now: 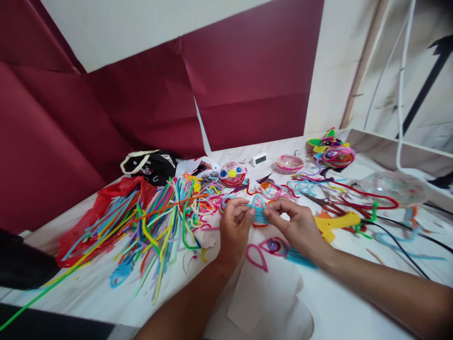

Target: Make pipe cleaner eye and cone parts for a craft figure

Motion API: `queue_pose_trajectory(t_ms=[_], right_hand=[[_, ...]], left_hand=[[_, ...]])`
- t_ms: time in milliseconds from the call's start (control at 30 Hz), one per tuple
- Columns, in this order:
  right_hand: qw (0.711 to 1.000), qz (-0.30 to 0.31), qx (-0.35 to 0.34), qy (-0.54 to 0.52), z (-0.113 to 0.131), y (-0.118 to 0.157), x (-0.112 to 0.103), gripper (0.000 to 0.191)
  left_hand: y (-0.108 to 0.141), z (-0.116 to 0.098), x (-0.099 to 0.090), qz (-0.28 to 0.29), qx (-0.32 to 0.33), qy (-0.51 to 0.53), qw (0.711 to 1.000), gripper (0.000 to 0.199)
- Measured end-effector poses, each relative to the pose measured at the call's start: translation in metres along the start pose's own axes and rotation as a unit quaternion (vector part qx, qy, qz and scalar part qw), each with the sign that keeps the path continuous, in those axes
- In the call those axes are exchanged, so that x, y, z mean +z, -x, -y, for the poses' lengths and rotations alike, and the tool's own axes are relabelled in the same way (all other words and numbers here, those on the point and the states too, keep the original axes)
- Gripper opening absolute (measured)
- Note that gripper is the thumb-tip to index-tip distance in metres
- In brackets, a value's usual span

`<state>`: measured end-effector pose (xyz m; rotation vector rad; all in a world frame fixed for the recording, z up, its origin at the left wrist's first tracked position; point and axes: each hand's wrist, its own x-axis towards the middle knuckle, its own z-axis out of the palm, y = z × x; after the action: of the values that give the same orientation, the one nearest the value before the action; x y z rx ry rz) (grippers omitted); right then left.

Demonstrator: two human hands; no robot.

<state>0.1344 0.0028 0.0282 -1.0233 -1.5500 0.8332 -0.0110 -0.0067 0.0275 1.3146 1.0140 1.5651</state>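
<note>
My left hand point(236, 225) and my right hand point(295, 224) pinch a light blue pipe cleaner piece point(260, 216) between them, raised a little over the table. Its strands lie side by side, and a loop stands up at the top. Fingertips hide both of its ends. Below my hands lies a pink teardrop-shaped pipe cleaner loop point(257, 258). Beside it sits a pink pipe cleaner eye shape point(273, 246) with a purple centre. Another blue pipe cleaner piece point(300, 257) rests partly under my right forearm.
A yellow glue gun point(336, 223) with a black cord lies right, near red-handled pliers point(329, 205). Many loose pipe cleaners point(166, 222) spread left, some on a red plastic bag point(83, 232). Decorated round figures point(232, 174), a clear bowl point(290, 163) and a small digital clock point(259, 159) stand behind.
</note>
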Motion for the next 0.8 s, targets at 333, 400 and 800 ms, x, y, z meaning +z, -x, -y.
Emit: queue_pose_trajectory(t_ms=[333, 400, 800], right_hand=[[0.996, 0.003, 0.068, -0.063, -0.0026, -0.0029, -0.0003, 0.025], [0.994, 0.008, 0.081, -0.079, -0.0040, -0.0031, -0.0003, 0.026], [0.983, 0.057, 0.106, -0.137, -0.0006, -0.0060, 0.0008, 0.026]], left_hand=[[-0.0014, -0.0065, 0.0050, -0.040, -0.132, 0.138, 0.981, 0.034], [-0.0019, -0.0081, 0.0064, -0.037, -0.147, 0.159, 0.976, 0.034], [0.0000, 0.0001, 0.0038, 0.002, -0.117, 0.080, 0.990, 0.017]])
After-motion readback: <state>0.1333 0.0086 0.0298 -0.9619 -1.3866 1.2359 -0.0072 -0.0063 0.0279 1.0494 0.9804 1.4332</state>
